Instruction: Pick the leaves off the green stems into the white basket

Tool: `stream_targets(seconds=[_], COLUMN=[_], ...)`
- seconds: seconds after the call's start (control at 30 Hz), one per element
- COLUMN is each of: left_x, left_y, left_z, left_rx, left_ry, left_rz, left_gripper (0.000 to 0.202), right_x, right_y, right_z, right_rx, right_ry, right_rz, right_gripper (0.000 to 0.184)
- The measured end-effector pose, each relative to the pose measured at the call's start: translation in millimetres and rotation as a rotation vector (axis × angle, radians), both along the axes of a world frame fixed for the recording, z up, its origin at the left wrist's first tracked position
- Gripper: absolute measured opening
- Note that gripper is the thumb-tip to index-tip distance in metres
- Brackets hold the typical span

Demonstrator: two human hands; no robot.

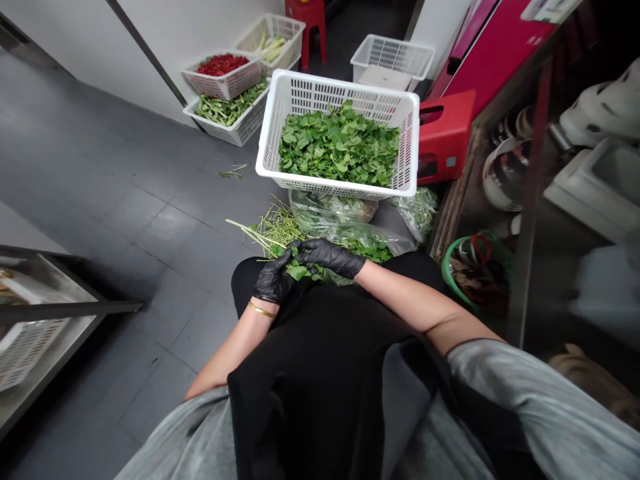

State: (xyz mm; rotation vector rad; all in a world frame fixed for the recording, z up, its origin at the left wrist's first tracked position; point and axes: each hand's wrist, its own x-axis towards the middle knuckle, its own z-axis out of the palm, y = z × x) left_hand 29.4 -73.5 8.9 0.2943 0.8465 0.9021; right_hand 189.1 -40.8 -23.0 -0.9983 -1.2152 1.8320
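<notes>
A leafy sprig [299,271] sits over the lap, pinched between both black-gloved hands: left hand [273,279] fingers closed on its stem end, right hand [330,257] fingertips gripping the leaves. Just beyond lies a clear plastic bag [350,223] of greens, stripped stems [273,230] beside it, then a white basket [295,97] of picked leaves.

Far back — a basket of red chillies [226,85]; a red stool [312,19]; a white basket [395,45].

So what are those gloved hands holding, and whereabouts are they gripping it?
A leafy sprig, gripped by both gloved hands together: the left hand and the right hand close on it at the leaves. The fingers hide exactly where on the stem.
</notes>
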Motion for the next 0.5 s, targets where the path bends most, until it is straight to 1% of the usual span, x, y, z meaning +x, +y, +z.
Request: stream_targets(seconds=[0.03,0.07,0.13,0.2,0.3,0.33,0.37,0.43,0.5], left_x=[2,2,0,-3,-5,-4,-3,0,-1], left_y=[0,-1,0,1,1,1,2,5,11], left_z=[1.7,2.8,3.2,0.8,-5.0,-6.6,-7.8,-9.2,-9.9], left_rx=[0.011,0.018,0.015,-0.003,-0.036,-0.042,-0.043,-0.032,-0.021], left_ry=[0.006,0.015,0.033,0.042,0.04,0.039,0.038,0.041,0.06], left_rz=[0.007,0.01,0.019,0.033,0.05,0.053,0.059,0.09,0.166], left_gripper=[0.033,0.034,0.036,0.038,0.038,0.038,0.037,0.034,0.026], right_x=[-7,-10,-9,-1,9,10,9,7,7], right_y=[-1,-2,0,3,5,5,5,7,11], right_z=[-2.0,-3.9,-7.4,-9.9,-11.0,-11.1,-11.1,-11.6,-11.9], right_rx=[-0.004,-0.004,-0.01,-0.018,0.007,0.02,0.029,0.043,0.019], right_ry=[0.018,0.035,0.046,0.02,-0.042,-0.061,-0.069,-0.046,0.003], right_rz=[0.059,0.086,0.063,0.035,0.077,0.063,0.011,-0.175,-0.341], right_gripper=[0.039,0.039,0.038,0.036,0.031,0.03,0.029,0.031,0.034])
